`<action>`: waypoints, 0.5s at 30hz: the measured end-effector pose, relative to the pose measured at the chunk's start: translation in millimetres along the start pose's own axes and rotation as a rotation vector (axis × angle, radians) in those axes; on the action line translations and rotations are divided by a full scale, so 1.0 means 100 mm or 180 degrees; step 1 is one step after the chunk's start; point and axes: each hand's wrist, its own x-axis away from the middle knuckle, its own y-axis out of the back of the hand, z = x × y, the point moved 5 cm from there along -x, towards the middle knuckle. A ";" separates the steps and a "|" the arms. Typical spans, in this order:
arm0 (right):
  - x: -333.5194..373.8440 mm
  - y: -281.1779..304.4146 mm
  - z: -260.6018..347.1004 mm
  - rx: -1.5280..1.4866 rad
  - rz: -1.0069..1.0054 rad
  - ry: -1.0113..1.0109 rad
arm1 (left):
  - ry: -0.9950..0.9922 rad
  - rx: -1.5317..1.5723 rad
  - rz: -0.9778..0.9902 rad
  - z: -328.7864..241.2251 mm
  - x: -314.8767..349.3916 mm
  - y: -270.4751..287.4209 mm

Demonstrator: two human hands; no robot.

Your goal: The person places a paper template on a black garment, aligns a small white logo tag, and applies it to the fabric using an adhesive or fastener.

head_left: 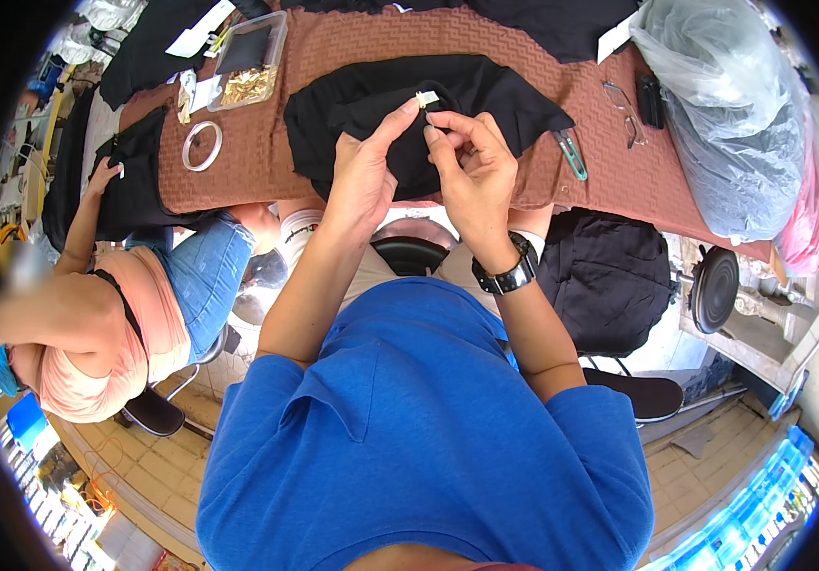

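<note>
A black garment (514, 100) lies bunched on the brown cloth-covered table in front of me. Over its middle, my left hand (367, 171) pinches a small pale label (427, 98) between thumb and fingertip. Close beside it, my right hand (474, 171) is closed with thumb and index finger pressed together, just below the label. What sits between those fingertips is too small to make out. Thread snips with a teal handle (572, 156) rest on the table to the right of the garment.
A co-worker (133, 314) sits at my left, a hand on black fabric. Nearby are a clear box (274, 71) with gold-coloured pieces and a white ring-shaped roll (202, 146). Eyeglasses (634, 128), a black case (650, 101) and a large plastic bag (728, 124) occupy the right side.
</note>
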 end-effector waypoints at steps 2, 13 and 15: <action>0.00 -0.01 -0.01 0.0012 0.0005 0.0022 | 0.0045 0.0087 -0.0038 0.01 0.00 0.01; 0.00 -0.02 -0.02 0.0023 0.0009 0.0009 | 0.0009 0.0012 0.0004 -0.01 0.01 0.01; 0.01 -0.03 -0.01 0.0005 0.0021 0.0017 | 0.0038 -0.0039 -0.0005 -0.01 0.01 0.03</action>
